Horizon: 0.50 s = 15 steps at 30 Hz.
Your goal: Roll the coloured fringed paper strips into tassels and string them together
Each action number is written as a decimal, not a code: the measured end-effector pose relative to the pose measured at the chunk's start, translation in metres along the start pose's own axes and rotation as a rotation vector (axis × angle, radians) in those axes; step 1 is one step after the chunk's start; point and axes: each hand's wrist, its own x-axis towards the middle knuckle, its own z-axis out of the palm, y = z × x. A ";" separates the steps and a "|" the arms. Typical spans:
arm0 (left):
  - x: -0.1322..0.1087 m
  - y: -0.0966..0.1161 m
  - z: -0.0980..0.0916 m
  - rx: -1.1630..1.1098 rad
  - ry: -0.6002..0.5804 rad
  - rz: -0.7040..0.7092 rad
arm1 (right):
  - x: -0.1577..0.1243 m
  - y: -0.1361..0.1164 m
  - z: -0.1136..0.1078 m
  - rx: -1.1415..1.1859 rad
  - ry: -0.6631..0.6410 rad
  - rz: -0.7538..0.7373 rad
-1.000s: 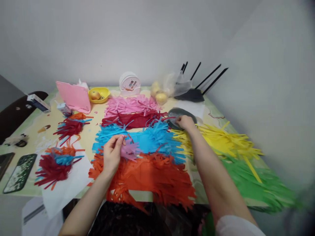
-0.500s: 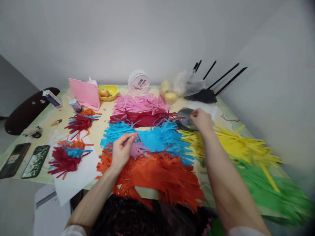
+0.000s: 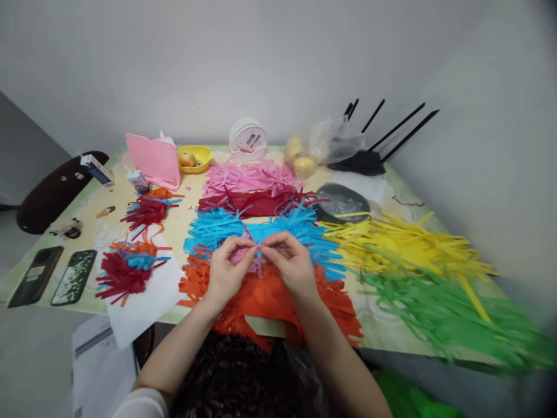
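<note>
My left hand (image 3: 230, 268) pinches a small lilac-pink fringed tassel (image 3: 256, 266), partly covered by the fingers. Touching its top, my right hand (image 3: 288, 261) is closed in a pinch; whatever its fingertips hold is too small to make out. Both hands meet above blue fringed strips (image 3: 298, 229) and an orange fringed sheet (image 3: 267, 295). Behind these lie dark red fringe (image 3: 256, 203) and pink fringe (image 3: 252, 177). To the right stands a dark bowl (image 3: 333, 212) with clear, shiny contents.
Multicoloured tassels (image 3: 124, 273) rest on white paper (image 3: 163, 290) at left, beside two phones (image 3: 75, 277). Yellow (image 3: 413, 247) and green fringe (image 3: 456, 319) spread at right. Farther back are a pink stand (image 3: 152, 158), a yellow dish (image 3: 201, 154) and upright black rods (image 3: 409, 136).
My right hand has come from the dark bowl back to the left hand, and their fingertips now meet at the lilac-pink tassel. My left hand keeps hold of it. The view has shifted slightly.
</note>
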 end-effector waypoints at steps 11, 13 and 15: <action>-0.014 0.001 -0.018 0.126 -0.078 0.153 | -0.010 0.004 0.008 -0.004 -0.054 -0.028; -0.014 0.002 -0.020 0.203 -0.071 0.181 | -0.012 0.005 0.008 -0.010 -0.052 -0.032; -0.015 0.003 -0.020 0.278 -0.075 0.229 | -0.013 0.007 0.009 0.019 -0.057 -0.020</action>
